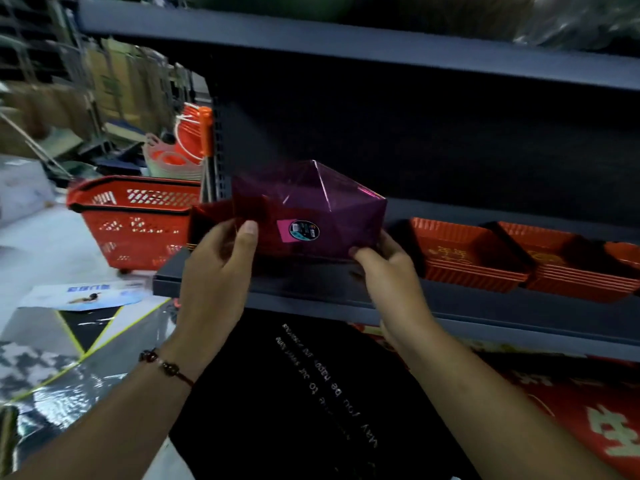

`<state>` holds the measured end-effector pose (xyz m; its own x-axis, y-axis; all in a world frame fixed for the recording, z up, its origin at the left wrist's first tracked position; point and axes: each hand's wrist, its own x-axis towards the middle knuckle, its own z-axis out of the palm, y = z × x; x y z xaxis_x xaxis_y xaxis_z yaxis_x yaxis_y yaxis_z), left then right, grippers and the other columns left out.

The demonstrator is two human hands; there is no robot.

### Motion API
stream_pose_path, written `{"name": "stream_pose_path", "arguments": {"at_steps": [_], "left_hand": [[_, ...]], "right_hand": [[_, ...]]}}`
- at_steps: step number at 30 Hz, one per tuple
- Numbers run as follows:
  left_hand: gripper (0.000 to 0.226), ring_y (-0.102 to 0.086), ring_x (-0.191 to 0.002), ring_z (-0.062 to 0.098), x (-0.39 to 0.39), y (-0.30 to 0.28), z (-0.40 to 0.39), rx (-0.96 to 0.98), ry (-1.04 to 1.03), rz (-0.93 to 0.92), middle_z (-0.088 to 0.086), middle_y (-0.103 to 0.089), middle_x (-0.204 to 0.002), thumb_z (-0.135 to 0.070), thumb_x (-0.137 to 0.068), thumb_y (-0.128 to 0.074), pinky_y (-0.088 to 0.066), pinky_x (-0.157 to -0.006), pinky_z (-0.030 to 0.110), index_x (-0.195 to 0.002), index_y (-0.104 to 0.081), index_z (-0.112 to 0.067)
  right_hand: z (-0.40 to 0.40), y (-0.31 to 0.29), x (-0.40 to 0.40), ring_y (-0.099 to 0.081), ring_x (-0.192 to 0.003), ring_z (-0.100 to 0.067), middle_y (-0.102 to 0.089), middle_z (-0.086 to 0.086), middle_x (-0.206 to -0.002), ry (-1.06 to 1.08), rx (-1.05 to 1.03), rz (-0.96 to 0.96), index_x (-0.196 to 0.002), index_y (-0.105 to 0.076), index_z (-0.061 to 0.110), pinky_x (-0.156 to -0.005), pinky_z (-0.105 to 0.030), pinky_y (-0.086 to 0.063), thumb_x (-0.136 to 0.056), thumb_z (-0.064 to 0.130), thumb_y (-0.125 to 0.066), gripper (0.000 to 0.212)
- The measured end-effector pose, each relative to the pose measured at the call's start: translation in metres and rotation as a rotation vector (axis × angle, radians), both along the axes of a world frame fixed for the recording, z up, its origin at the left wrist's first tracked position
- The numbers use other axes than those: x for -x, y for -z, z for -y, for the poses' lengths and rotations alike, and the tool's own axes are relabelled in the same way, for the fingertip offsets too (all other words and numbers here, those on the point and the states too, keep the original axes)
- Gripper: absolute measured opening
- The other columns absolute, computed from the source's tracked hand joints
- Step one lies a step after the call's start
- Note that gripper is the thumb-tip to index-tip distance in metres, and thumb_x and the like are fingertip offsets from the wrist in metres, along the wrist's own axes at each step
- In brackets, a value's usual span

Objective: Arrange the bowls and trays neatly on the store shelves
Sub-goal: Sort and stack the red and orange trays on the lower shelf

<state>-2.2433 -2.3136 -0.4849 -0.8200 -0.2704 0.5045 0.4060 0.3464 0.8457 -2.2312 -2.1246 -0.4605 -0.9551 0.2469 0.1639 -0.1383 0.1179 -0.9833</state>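
Both hands, left hand (221,268) and right hand (388,271), grip a purple bowl (311,209) bearing an unreadable round sticker (304,229).

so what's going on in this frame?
A person is stocking a store shelf. Both hands hold a translucent purple faceted bowl at the shelf's left end: the left hand grips its left edge with the thumb on top, and the right hand holds its lower right corner. Whether the bowl already rests on the shelf is unclear. Stacks of red trays sit further right on the same shelf, and a red shopping basket stands on the floor to the left.
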Motion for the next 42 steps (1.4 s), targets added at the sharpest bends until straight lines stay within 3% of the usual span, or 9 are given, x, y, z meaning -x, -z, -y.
{"name": "stream_pose_path", "arguments": {"at_steps": [4,7,9,14,22,27,30,34,42], "left_hand": [[0.037,-0.060,-0.097,0.010,0.018,0.007,0.040,0.031,-0.034,-0.065,-0.004,-0.066,-0.102,-0.056,-0.095,-0.042,-0.043,-0.079,0.029,-0.105,-0.066,-0.028],[0.051,-0.057,-0.100,0.014,0.035,0.021,0.064,0.046,-0.075,-0.022,-0.001,-0.060,-0.104,-0.063,-0.091,-0.043,-0.041,-0.084,0.031,-0.104,-0.066,-0.021],[0.056,-0.057,-0.094,0.020,0.048,0.029,0.076,0.047,-0.095,0.023,0.004,-0.058,-0.096,-0.067,-0.090,-0.043,-0.042,-0.080,0.037,-0.092,-0.063,-0.015],[0.064,-0.057,-0.104,0.018,0.072,0.044,0.087,0.080,-0.121,0.105,0.002,-0.063,-0.109,-0.071,-0.087,-0.040,-0.045,-0.088,0.033,-0.112,-0.067,-0.018],[0.047,-0.051,-0.117,0.017,0.078,0.051,0.086,0.133,-0.165,0.179,-0.002,-0.059,-0.124,-0.051,-0.091,-0.055,-0.044,-0.100,0.043,-0.126,-0.058,-0.020],[0.046,-0.050,-0.119,0.018,0.061,0.036,0.080,0.304,-0.203,0.153,0.000,-0.054,-0.130,-0.041,-0.092,-0.058,-0.042,-0.097,0.033,-0.132,-0.055,-0.018],[0.045,-0.050,-0.121,0.024,0.044,0.023,0.062,0.448,-0.181,0.083,0.005,-0.053,-0.134,-0.036,-0.090,-0.062,-0.044,-0.101,0.042,-0.131,-0.056,-0.017],[0.046,-0.049,-0.123,0.028,0.020,0.018,0.009,0.681,-0.063,0.015,0.007,-0.056,-0.132,-0.037,-0.087,-0.062,-0.039,-0.104,0.038,-0.129,-0.059,-0.019],[0.047,-0.050,-0.122,0.018,-0.005,0.023,-0.133,0.916,0.232,0.048,-0.009,-0.053,-0.134,-0.049,-0.090,-0.050,-0.041,-0.100,0.032,-0.133,-0.052,-0.030]], "right_hand": [[0.039,-0.007,0.037,-0.061,-0.094,-0.012,-0.066,0.013,-0.089,-0.075,0.023,0.073,-0.087,-0.064,0.032,-0.094,-0.036,-0.050,-0.088,0.022,-0.060,0.011],[0.059,-0.009,0.058,-0.055,-0.068,0.005,-0.060,0.017,-0.073,-0.115,-0.015,0.104,-0.083,-0.062,0.026,-0.062,-0.006,-0.044,-0.091,0.022,-0.058,0.010],[0.067,-0.008,0.069,-0.053,-0.065,0.005,-0.059,0.017,-0.074,-0.124,-0.082,0.157,-0.089,-0.062,0.025,-0.052,-0.012,-0.041,-0.091,0.031,-0.056,0.009],[0.081,0.009,0.094,-0.058,-0.082,-0.017,-0.065,0.001,-0.088,-0.077,-0.146,0.191,-0.094,-0.064,0.017,-0.060,-0.024,-0.037,-0.089,0.030,-0.057,0.015],[0.079,0.038,0.109,-0.059,-0.081,-0.012,-0.066,-0.002,-0.094,-0.069,-0.229,0.224,-0.102,-0.062,0.014,-0.062,-0.026,-0.040,-0.083,0.025,-0.063,0.022],[0.068,0.031,0.103,-0.058,-0.083,-0.014,-0.064,0.001,-0.090,-0.122,-0.327,0.246,-0.100,-0.062,0.016,-0.075,-0.031,-0.047,-0.090,0.037,-0.058,0.023],[0.050,0.023,0.084,-0.058,-0.090,-0.017,-0.063,0.008,-0.091,-0.180,-0.541,0.211,-0.099,-0.062,0.019,-0.071,-0.025,-0.043,-0.095,0.041,-0.050,0.025],[0.002,0.023,0.051,-0.052,-0.123,-0.022,-0.057,0.001,-0.130,-0.146,-0.849,0.214,-0.131,-0.053,0.018,-0.096,-0.025,-0.040,-0.093,0.036,-0.057,0.043],[-0.138,0.026,-0.032,-0.048,-0.127,-0.022,-0.053,-0.003,-0.140,-0.028,-1.131,0.205,-0.138,-0.049,0.022,-0.103,-0.032,-0.040,-0.087,0.029,-0.063,0.054]]}}
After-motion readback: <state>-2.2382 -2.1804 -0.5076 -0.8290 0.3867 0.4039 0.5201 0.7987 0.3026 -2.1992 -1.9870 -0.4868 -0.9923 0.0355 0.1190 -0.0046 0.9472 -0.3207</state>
